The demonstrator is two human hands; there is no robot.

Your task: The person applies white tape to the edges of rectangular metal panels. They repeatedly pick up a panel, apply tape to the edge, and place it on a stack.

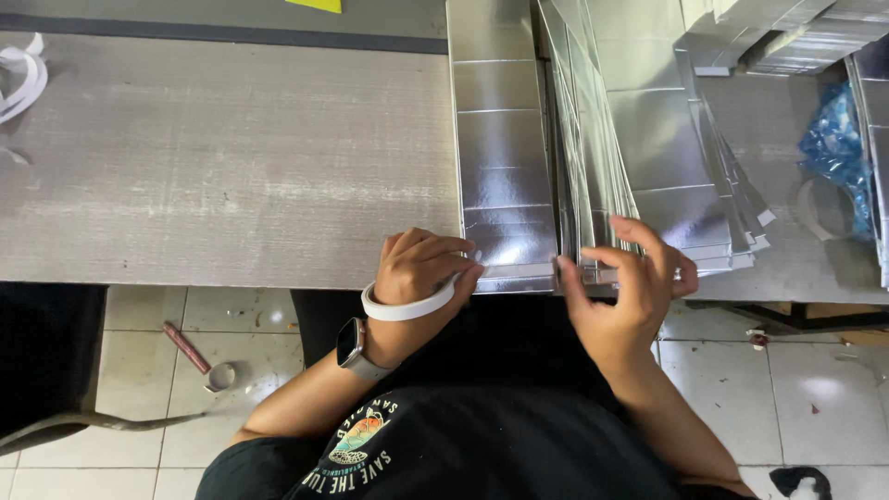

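Observation:
My left hand (419, 268) rests at the near edge of the grey table (222, 167), fingers curled around a white tape roll (407, 307) and touching the near end of a flat silver foil sheet (500, 139). My right hand (630, 278) pinches the near ends of a stack of silver foil sheets (602, 130) standing on edge beside the flat one. A smartwatch (352, 344) sits on my left wrist.
More piles of silver sheets (778, 37) lie at the far right, with a blue plastic bag (833, 139) and a clear tape ring (822, 208). White strips (23, 79) lie at the far left. A tape core (220, 376) and a brown stick (185, 346) lie on the tiled floor.

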